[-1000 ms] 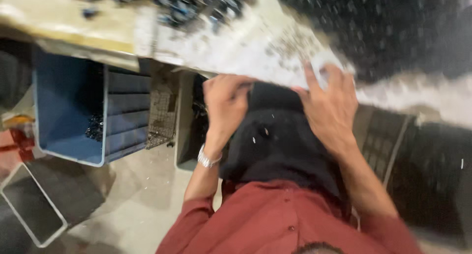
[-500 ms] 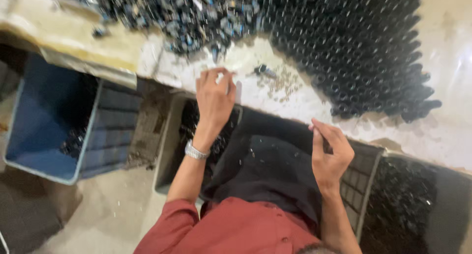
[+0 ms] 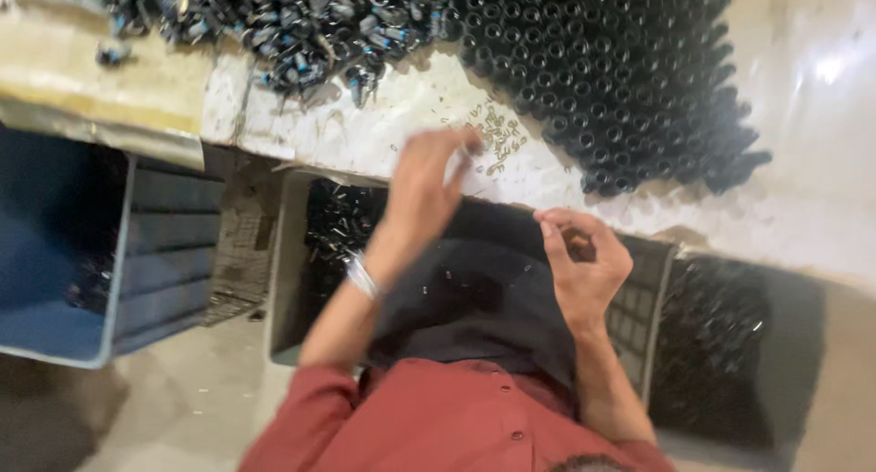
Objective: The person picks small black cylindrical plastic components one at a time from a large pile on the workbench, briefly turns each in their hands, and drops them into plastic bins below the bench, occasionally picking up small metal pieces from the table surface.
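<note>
My left hand (image 3: 422,187), with a metal bracelet on its wrist, reaches to the edge of the white table (image 3: 365,134). Its blurred fingertips touch a small scatter of tiny metal pieces (image 3: 497,132). My right hand (image 3: 584,267) is raised over my dark lap cloth (image 3: 474,298), fingers curled and pinched on a small dark part. A large mass of black tube-shaped parts (image 3: 620,70) stands packed on the table beyond both hands. A heap of black and blue-tipped parts (image 3: 301,25) lies at the table's far left.
A blue plastic crate (image 3: 137,253) sits on the floor to the left. A grey bin (image 3: 287,253) with dark parts stands under the table edge. Another crate (image 3: 648,317) and a dark bin of black parts (image 3: 730,344) are to the right.
My left hand shifted right along the table edge to the tiny metal pieces. My right hand rose from the crate rim and curled its fingers.
</note>
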`<state>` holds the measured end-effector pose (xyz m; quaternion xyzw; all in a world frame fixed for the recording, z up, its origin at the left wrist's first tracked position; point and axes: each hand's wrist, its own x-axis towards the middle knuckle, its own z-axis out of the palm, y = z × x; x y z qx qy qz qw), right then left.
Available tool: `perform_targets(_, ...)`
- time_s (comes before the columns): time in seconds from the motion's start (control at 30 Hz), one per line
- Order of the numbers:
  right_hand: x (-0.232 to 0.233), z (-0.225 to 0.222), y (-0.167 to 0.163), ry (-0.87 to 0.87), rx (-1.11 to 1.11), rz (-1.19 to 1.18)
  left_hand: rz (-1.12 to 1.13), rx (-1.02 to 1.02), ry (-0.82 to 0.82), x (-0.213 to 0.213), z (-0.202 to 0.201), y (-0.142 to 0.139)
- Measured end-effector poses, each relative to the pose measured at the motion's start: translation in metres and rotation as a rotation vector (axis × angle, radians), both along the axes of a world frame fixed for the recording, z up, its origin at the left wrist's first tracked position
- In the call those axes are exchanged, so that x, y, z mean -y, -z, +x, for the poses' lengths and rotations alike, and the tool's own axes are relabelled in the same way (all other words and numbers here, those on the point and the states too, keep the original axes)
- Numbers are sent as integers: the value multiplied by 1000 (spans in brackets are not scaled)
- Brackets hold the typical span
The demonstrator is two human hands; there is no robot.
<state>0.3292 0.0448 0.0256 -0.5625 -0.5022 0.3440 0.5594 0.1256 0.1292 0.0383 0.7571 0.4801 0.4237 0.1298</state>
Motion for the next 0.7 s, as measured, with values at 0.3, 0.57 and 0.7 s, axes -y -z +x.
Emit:
perform_targets(0.3, 0, -7, 25, -113, -102, 117, 377, 4, 18, 69, 38, 26)
perform_targets(0.57, -5, 19, 19, -177, -269, -169, 512, -263, 122, 60, 32, 8)
perform_targets(0.7, -10, 32, 30, -271, -759, -466, 504, -332, 221, 58, 29, 20)
